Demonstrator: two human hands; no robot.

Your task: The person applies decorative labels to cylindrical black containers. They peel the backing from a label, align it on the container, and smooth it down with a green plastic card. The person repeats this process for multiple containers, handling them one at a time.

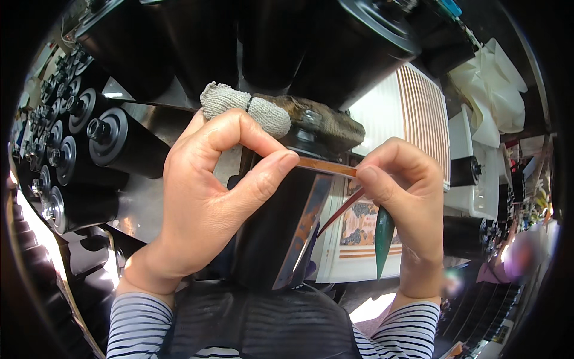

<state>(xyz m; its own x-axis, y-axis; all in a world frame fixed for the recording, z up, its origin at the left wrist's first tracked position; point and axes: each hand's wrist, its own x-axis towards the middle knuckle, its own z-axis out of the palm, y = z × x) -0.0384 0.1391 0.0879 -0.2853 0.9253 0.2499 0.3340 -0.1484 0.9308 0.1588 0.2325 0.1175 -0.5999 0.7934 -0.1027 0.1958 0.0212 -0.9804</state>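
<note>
Black rollers [113, 140] crowd the machine around you. A copper strip [326, 166] runs level between your hands, pinched at its left end by your left hand [209, 197]; your right hand [400, 197] pinches its right end and also grips a green tool [383, 239].

Bright, even light falls from above and the right, leaving both hands clearly lit and sharp, while the black rollers [113, 140] at left carry small white glints on their metal ends. A hard glare burns out the lower left rim and the white sheet [382, 110] at upper right. The fisheye bends everything toward a dark vignette, and the far right edge is blurred.
</note>
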